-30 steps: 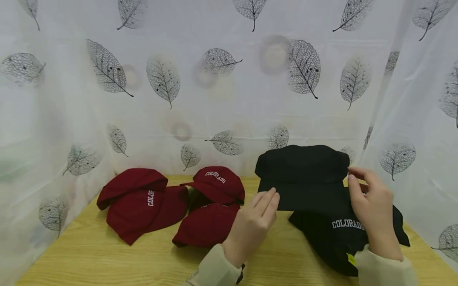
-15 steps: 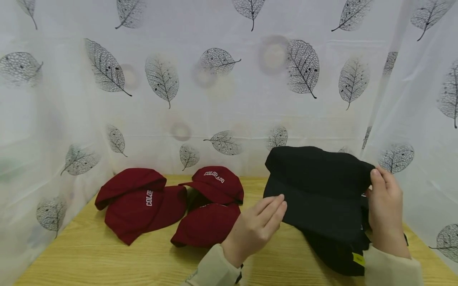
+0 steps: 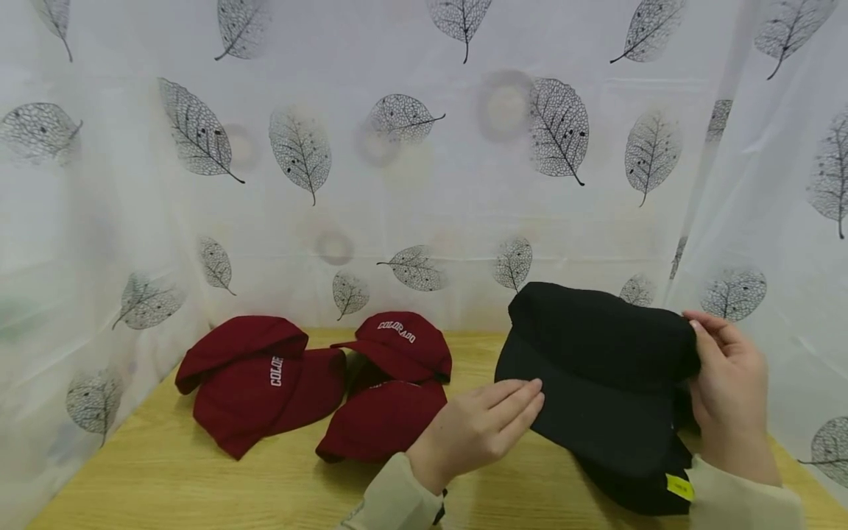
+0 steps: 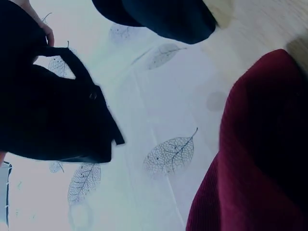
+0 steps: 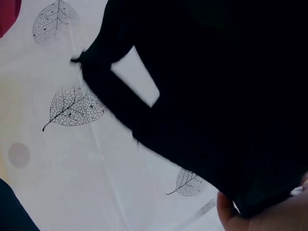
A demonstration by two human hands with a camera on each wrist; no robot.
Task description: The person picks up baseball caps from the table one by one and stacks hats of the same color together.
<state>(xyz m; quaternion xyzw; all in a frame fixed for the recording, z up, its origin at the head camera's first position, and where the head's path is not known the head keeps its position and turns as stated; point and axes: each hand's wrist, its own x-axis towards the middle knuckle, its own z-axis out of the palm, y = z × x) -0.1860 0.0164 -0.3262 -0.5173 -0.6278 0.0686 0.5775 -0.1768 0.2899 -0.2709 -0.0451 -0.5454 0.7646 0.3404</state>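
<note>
A black cap (image 3: 596, 338) is held raised over the right part of the table, brim toward the person. My left hand (image 3: 473, 430) holds the brim's left edge, fingers straight on top and thumb hidden from the head view. At the crown's right side, my right hand (image 3: 732, 390) pinches the fabric, thumb in front. The right wrist view shows the back strap (image 5: 120, 101) and opening of this cap. Underneath lies more black headwear (image 3: 629, 493), mostly covered, with a yellow tag (image 3: 680, 487) by the right sleeve.
Two overlapping dark red caps (image 3: 245, 383) lie at the table's left. More dark red caps (image 3: 384, 419) lie in the middle, near my left hand, one lettered COLORADO. A leaf-print curtain (image 3: 397, 184) encloses the back and sides of the wooden table (image 3: 199, 486).
The black cap has shifted right and slightly down, its right side tilting lower. My right hand has moved right with it, and my left hand has followed the brim a little right.
</note>
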